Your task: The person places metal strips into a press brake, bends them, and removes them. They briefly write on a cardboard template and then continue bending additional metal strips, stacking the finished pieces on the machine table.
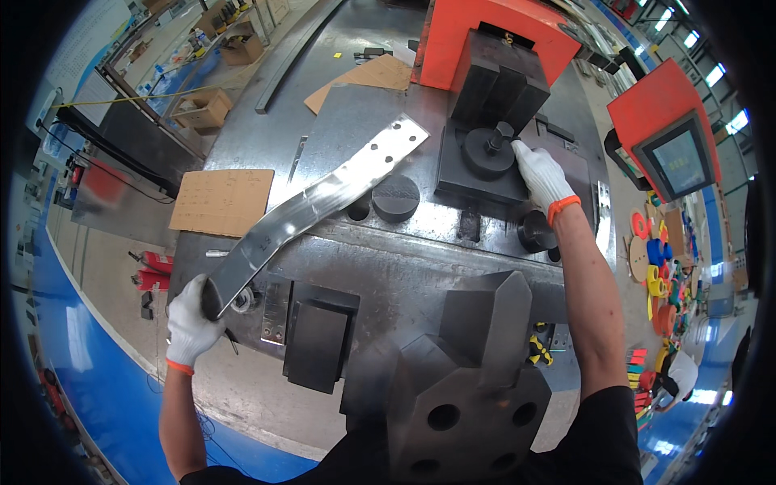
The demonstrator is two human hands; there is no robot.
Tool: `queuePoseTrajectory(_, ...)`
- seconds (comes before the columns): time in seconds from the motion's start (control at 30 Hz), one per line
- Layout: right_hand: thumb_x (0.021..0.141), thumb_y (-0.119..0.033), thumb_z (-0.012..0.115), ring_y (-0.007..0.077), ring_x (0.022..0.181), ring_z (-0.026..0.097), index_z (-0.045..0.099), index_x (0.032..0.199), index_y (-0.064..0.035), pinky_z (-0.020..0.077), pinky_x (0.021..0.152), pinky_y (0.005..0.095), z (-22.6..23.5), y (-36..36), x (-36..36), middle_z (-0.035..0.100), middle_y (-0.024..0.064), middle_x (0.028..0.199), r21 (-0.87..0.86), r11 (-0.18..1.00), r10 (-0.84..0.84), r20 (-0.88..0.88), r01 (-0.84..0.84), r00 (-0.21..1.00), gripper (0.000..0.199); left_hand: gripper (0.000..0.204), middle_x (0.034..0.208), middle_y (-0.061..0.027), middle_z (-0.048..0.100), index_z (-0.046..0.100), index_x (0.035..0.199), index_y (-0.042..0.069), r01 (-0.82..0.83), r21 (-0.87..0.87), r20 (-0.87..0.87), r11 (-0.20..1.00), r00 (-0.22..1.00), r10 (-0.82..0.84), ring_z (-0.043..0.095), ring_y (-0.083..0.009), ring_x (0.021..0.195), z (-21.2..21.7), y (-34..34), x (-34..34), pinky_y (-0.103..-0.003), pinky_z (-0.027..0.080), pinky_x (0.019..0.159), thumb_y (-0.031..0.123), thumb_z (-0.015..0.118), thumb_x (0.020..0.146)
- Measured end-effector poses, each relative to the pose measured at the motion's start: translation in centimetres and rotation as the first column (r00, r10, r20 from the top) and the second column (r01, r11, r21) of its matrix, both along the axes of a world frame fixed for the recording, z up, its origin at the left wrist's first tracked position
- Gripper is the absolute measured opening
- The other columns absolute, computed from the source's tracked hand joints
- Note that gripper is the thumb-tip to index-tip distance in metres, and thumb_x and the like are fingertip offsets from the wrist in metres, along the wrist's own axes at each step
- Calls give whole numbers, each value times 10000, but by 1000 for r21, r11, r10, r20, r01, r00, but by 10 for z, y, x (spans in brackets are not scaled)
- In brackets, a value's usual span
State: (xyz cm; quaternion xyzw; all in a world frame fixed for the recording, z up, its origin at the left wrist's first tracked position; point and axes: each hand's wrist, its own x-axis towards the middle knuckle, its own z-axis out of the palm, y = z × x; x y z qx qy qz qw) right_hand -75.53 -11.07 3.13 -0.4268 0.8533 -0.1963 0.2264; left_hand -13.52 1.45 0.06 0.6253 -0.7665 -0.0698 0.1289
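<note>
Head view has the left hand [192, 319] with its gloved fingers wrapped tight round the near end of a long bent metal bar [311, 206] lying diagonally across the steel machine table [404, 267]. The right hand [540, 174] rests curled fingertips on the round black die [487, 152]. Honestly, those fingers sit close to the tooling and could get pinched if the bar swings.

i wear a white knitted work glove on my left hand [191, 322], its cuff edged with an orange band at the wrist. my right hand [540, 174] has the same white knit glove, with the same orange trim at the cuff. my forearms are bare above both gloves. nearer my body than the cuffs, black short sleeves cover my upper arms and shoulders.
</note>
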Motion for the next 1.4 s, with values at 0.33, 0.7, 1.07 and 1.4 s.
queuePoseTrajectory(0.33, 930, -656, 552, 454, 1220, 667, 676, 1282, 95, 498, 1037, 448, 6, 0, 6, 690, 344, 1274, 3, 998, -70, 43, 70, 997, 838, 622, 972, -236, 662, 631, 1231, -5, 286, -82, 129, 955, 953, -274, 651, -483, 897, 55, -50, 47, -500, 540, 787, 18, 704, 613)
queuePoseTrajectory(0.7, 961, -668, 521, 468, 1259, 645, 669, 1326, 63, 471, 1082, 457, -6, -2, 2, 692, 339, 1290, 37, 992, -123, 2, 123, 992, 830, 620, 1044, -221, 629, 587, 1328, 10, 389, -20, 245, 921, 895, -373, 621, -465, 988, 56, -137, 53, -501, 518, 864, 12, 704, 720)
queuePoseTrajectory(1.07, 1000, -648, 478, 504, 1309, 606, 664, 1336, 51, 452, 1120, 471, -3, 1, 8, 670, 365, 1310, 28, 997, -71, -131, 75, 989, 798, 689, 1033, -222, 626, 569, 1371, 16, 344, 14, 286, 939, 898, -333, 610, -474, 956, 76, -124, 49, -506, 507, 824, -45, 656, 691)
queuePoseTrajectory(1.4, 1014, -628, 483, 510, 1309, 596, 639, 1329, 78, 460, 1098, 493, 3, -3, 6, 653, 380, 1312, 48, 996, -81, -27, 82, 996, 789, 691, 1074, -234, 627, 578, 1386, 17, 375, 18, 248, 927, 896, -368, 606, -479, 999, 80, -134, 44, -510, 507, 862, -28, 655, 700)
